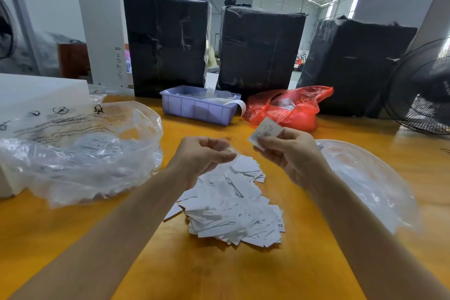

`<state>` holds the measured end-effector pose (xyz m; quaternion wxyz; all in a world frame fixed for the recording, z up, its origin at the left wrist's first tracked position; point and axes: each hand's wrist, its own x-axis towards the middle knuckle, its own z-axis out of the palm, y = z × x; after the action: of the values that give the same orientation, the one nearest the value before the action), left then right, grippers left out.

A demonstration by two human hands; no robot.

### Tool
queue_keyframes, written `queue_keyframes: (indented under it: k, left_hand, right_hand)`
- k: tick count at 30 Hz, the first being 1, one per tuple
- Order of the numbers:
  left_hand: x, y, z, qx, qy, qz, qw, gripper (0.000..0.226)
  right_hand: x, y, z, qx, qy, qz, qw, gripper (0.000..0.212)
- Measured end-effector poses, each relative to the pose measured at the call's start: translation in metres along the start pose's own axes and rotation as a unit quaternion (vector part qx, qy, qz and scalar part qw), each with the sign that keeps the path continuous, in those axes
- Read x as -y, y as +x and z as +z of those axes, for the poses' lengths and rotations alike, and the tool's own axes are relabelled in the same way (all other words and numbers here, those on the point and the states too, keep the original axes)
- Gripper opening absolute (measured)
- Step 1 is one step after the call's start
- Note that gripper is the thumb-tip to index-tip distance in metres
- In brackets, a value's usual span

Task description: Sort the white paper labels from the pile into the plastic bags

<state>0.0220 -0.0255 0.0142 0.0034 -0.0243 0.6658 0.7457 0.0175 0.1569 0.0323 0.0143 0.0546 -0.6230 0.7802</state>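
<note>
A pile of white paper labels (233,209) with size letters lies on the yellow table (219,273) between my forearms. My right hand (289,153) is raised above the pile's far end and pinches one white label (264,132) between thumb and fingers. My left hand (204,156) hovers over the pile with its fingers curled together; a blurred pale scrap shows at its fingertips, and I cannot tell whether it holds it. A large clear plastic bag (80,151) with printed warnings and some labels inside lies to the left. Another clear plastic bag (365,178) lies to the right.
A lilac plastic tray (197,108) and a red plastic bag (289,107) sit behind the pile. Three black wrapped bales (258,48) stand along the table's far edge. A black fan (421,90) is at the right, a white box (36,90) at the left.
</note>
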Motion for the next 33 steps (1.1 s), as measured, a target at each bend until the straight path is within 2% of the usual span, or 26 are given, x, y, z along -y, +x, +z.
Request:
queue_keyframes:
  k: [3,9,17,21,33]
  left_hand:
    - [0.000,-0.003,0.003,0.017,-0.009,0.000,1.000,0.025]
    - [0.001,-0.005,0.009,0.023,-0.006,0.002,1.000,0.026]
    - [-0.001,-0.008,0.011,0.016,-0.057,-0.008,0.998,0.023]
    - [-0.002,-0.009,0.012,0.018,-0.091,-0.027,0.995,0.022]
    - [-0.004,-0.013,0.013,0.015,-0.131,-0.049,0.990,0.021]
  right_hand:
    - [0.008,-0.009,0.009,0.008,-0.009,-0.008,1.000,0.020]
    - [-0.002,-0.013,0.021,-0.020,-0.061,-0.011,0.998,0.013]
    - [-0.009,-0.015,0.025,-0.019,-0.039,0.002,0.999,0.015]
    - [-0.010,-0.015,0.027,-0.046,-0.011,-0.003,0.999,0.017]
    - [-0.014,-0.015,0.027,-0.047,-0.045,-0.009,0.998,0.016]
